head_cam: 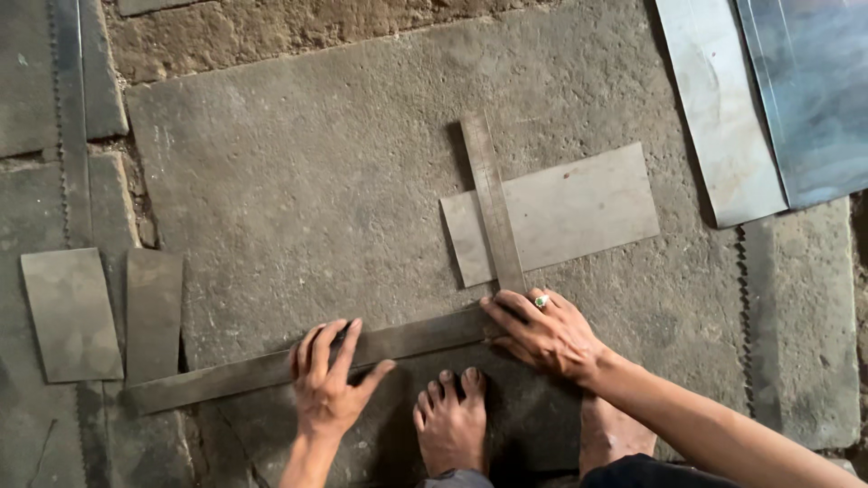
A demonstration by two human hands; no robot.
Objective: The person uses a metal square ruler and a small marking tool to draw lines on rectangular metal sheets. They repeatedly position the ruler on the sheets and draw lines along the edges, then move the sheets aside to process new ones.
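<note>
A large steel L-square lies on a stone slab (298,181). Its long arm (271,366) runs from lower left to the middle; its short arm (493,199) points away, across a rectangular grey metal sheet (579,212). My left hand (330,384) presses flat on the long arm with fingers spread. At the square's corner, my right hand (547,334), with a ring on one finger, presses down with fingers together. My bare foot (452,420) rests on the slab between my hands.
Two cut metal pieces (72,312) (154,312) lie at the left. Large shiny metal sheets (723,108) (818,90) lie at the upper right. A toothed metal strip (68,117) runs along the left edge. Rough stone blocks border the slab.
</note>
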